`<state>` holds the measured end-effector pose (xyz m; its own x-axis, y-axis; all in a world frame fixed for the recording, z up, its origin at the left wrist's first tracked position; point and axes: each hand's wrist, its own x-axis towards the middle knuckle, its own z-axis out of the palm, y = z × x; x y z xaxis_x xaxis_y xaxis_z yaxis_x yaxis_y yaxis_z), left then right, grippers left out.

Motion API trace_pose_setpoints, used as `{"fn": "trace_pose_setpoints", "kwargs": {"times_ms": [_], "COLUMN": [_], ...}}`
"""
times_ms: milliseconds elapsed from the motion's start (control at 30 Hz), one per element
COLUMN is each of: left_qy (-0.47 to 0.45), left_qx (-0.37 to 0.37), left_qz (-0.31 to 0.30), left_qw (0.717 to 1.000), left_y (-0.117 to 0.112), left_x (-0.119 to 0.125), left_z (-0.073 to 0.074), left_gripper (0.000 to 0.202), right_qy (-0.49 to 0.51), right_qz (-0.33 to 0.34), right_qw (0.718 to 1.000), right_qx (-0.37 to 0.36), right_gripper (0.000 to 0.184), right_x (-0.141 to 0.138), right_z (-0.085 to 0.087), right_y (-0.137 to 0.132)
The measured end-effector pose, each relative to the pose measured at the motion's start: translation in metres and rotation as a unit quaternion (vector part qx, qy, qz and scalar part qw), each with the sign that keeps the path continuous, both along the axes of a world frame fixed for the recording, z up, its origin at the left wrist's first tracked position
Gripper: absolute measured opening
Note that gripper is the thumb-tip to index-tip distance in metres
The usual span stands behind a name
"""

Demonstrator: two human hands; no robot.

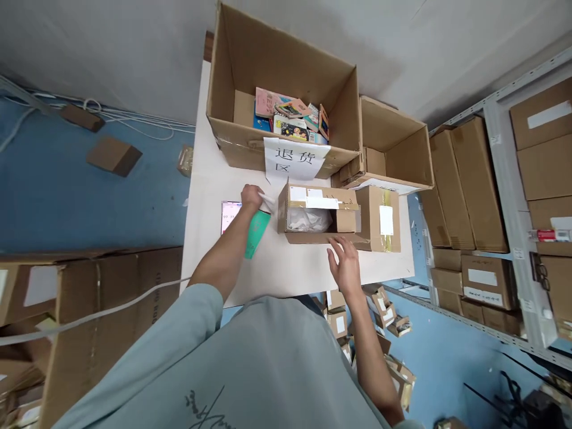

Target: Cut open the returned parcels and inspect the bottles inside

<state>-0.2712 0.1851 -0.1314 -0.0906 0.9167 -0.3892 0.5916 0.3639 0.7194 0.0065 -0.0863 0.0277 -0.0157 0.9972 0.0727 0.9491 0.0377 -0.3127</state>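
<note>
My left hand (pixel 252 195) is closed at the upper left of the white table (pixel 295 268), with a thin white strip (pixel 267 199) sticking out of its fingers. What the strip is made of is too small to tell. Just below it lies a flat green packet (pixel 257 233). Partly behind my left forearm is a phone (pixel 230 213) with a lit screen. My right hand (pixel 345 262) rests its loosely spread fingertips at the near flap of an opened cardboard box (pixel 313 238). Crumpled white wrapping (pixel 308 220) shows inside that box.
At the back stands a large open carton (pixel 236 140) with several small books (pixel 290 113), a paper sign (pixel 295 158) on its front. Beside it is another open carton (pixel 406 149). A taped box (pixel 379 220) sits on the right. Shelving (pixel 504 155) with boxes lines the right side.
</note>
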Motion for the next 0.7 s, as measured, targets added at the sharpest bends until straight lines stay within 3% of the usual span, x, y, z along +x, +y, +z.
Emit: {"fn": "trace_pose_setpoints", "kwargs": {"times_ms": [133, 267, 367, 433, 467, 533, 600, 700], "left_qy": [0.005, -0.033, -0.055, -0.059, -0.057, -0.046, -0.016, 0.063], "left_qx": [0.082, 0.260, 0.377, 0.417, 0.425, 0.416, 0.385, 0.304], "left_qz": [0.088, 0.144, 0.125, 0.082, 0.054, -0.009, -0.058, -0.081], "left_qw": [0.993, 0.954, 0.916, 0.903, 0.902, 0.908, 0.921, 0.947], "left_y": [-0.013, -0.045, -0.076, -0.096, -0.104, -0.119, -0.130, -0.140], "left_x": [-0.020, -0.031, -0.010, 0.019, 0.037, 0.073, 0.104, 0.133], "left_z": [0.041, 0.113, 0.173, 0.200, 0.207, 0.205, 0.188, 0.154], "left_gripper": [0.024, 0.029, 0.023, 0.022, 0.022, 0.023, 0.026, 0.033], "right_qy": [0.011, 0.028, 0.047, 0.058, 0.063, 0.071, 0.079, 0.092], "right_qz": [0.028, 0.031, 0.028, 0.034, 0.039, 0.048, 0.057, 0.072], "right_qw": [0.999, 0.998, 0.997, 0.996, 0.995, 0.994, 0.993, 0.991], "right_qx": [0.018, 0.043, 0.059, 0.064, 0.066, 0.069, 0.069, 0.062], "right_gripper": [0.039, 0.039, 0.039, 0.039, 0.039, 0.039, 0.038, 0.037], "right_x": [0.016, 0.037, 0.053, 0.060, 0.063, 0.066, 0.068, 0.068], "right_z": [-0.005, -0.011, -0.018, -0.023, -0.026, -0.031, -0.036, -0.041], "right_y": [-0.003, 0.001, 0.003, 0.003, 0.002, 0.000, -0.001, -0.003]}}
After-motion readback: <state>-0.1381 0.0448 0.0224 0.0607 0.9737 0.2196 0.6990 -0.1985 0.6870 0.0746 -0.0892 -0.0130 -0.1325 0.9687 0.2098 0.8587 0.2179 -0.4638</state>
